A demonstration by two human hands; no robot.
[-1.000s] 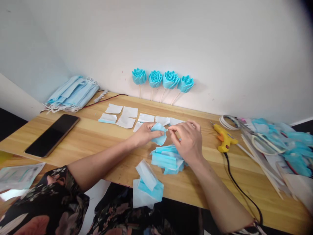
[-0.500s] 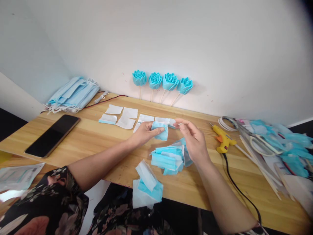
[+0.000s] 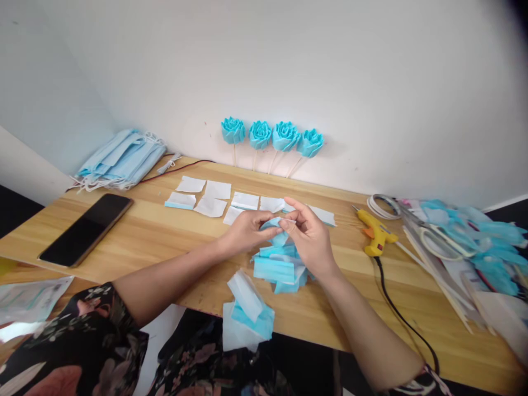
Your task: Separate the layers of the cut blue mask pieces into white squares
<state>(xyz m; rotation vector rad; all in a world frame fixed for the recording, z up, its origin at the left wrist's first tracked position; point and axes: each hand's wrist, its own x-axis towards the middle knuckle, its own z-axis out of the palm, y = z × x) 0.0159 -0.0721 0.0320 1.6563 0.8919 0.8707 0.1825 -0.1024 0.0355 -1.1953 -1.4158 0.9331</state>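
I count two hands, both closed on the same item: the left hand (image 3: pixel 244 231) and the right hand (image 3: pixel 312 242) pinch one light-blue fabric piece (image 3: pixel 272 222) between thumbs and fingers. I find it above the counter (image 3: pixel 173 236), just beyond one pile of blue fabric strips (image 3: pixel 274 269). Four blue fabric roses (image 3: pixel 259 135) on sticks lean against the wall. I record one smartphone (image 3: pixel 86 230), one yellow glue gun (image 3: pixel 374 232) and one pair of scissors (image 3: pixel 443 243).
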